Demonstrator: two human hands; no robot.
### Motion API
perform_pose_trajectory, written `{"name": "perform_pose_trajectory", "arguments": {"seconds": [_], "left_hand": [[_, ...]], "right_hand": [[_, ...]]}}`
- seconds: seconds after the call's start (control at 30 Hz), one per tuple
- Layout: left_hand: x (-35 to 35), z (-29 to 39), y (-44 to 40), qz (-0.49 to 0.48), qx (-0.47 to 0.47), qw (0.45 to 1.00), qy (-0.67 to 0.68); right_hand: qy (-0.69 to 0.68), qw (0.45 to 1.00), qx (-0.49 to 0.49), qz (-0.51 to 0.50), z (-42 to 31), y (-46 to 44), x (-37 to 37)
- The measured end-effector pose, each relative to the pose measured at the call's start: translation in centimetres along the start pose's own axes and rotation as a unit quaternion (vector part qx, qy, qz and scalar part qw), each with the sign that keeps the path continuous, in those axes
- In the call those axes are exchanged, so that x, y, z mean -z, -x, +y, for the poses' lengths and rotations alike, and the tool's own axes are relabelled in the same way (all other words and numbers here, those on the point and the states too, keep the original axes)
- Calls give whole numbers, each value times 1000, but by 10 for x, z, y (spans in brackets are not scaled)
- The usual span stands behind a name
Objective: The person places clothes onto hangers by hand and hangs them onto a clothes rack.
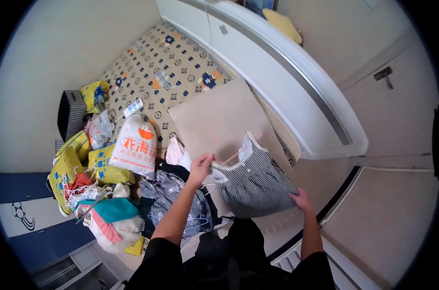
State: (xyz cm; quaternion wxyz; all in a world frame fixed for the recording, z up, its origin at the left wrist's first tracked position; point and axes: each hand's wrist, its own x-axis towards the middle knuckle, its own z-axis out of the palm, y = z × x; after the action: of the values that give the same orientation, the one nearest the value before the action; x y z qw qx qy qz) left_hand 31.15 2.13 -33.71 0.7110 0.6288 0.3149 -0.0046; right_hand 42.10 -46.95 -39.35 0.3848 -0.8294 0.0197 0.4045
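Observation:
A black-and-white striped garment (258, 186) is stretched between my two hands, its white-edged opening facing up and left. My left hand (200, 169) is closed at the upper left edge of that opening. At the lower right corner of the cloth, my right hand (304, 199) grips the fabric. A thin pinkish bar, perhaps part of a hanger, shows in the opening. Below my left forearm lies a pile of dark and patterned clothes (173, 198) with a white hanger (208, 188) at its edge.
A beige board (219, 116) lies on the patterned mattress (180, 63). To the left are a white bag with orange print (135, 145), yellow bags (67, 169), a checked box (72, 113) and a heap of clothes and hangers (108, 217). A white headboard-like panel (277, 72) curves along the right.

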Motion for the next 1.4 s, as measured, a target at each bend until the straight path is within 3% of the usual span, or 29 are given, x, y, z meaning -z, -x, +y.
{"name": "perform_pose_trajectory", "arguments": {"seconds": [0.1, 0.13, 0.23, 0.3, 0.4, 0.47, 0.5, 0.57, 0.63, 0.67, 0.7, 0.77, 0.83, 0.9, 0.97, 1.03, 1.17, 1.27, 1.37, 1.4], "left_hand": [[-7, -34, -62, 2, 46, 999, -10], [-9, -49, -82, 6, -10, 999, -31], [-2, -76, -124, 30, 52, 998, -33], [5, -94, -146, 48, 35, 997, -58], [9, -109, -159, 89, 36, 984, -151], [6, -101, -155, 150, 57, 970, -181], [3, -87, -147, 191, 2, 958, -213], [11, -94, -135, 227, -19, 962, -147], [19, -98, -107, 245, -71, 966, -30], [31, -108, -86, 233, -45, 971, -15], [32, -88, -53, 226, 36, 961, 154], [40, -81, 20, 211, 70, 936, 274], [52, -101, 94, 211, 98, 928, 293], [65, -122, 164, 261, 175, 896, 315], [74, -157, 229, 326, 195, 860, 340], [86, -193, 283, 359, 221, 831, 364], [102, -229, 359, 383, 229, 811, 379], [119, -242, 388, 395, 251, 794, 389], [135, -262, 405, 386, 208, 800, 411], [142, -261, 408, 377, 228, 799, 410]], "right_hand": [[19, 999, -31, -23, 14, -51, -11], [21, 1000, -13, -8, 23, -63, -15], [60, 997, 28, 45, 42, -87, -21], [131, 986, 34, 94, 50, -91, -16], [109, 982, 19, 154, 76, -89, -10], [91, 972, -66, 206, 69, -73, -14], [80, 964, -105, 229, 65, -65, -20], [112, 974, -74, 183, 114, -58, -36], [115, 986, -42, 112, 126, -51, -62], [107, 992, -28, 63, 117, -45, -82], [99, 995, -14, 13, 106, -41, -104], [99, 992, 51, -52, 76, -37, -157], [102, 981, 110, -119, 41, -26, -216], [73, 965, 165, -191, -6, -10, -276], [139, 943, 189, -238, -31, 2, -332], [212, 923, 242, -210, -63, 25, -376], [245, 928, 68, -272, -62, 41, -436], [307, 892, 151, -295, -68, 70, -452], [284, 884, 154, -339, -75, 109, -459], [206, 892, 202, -348, -84, 129, -458]]}}
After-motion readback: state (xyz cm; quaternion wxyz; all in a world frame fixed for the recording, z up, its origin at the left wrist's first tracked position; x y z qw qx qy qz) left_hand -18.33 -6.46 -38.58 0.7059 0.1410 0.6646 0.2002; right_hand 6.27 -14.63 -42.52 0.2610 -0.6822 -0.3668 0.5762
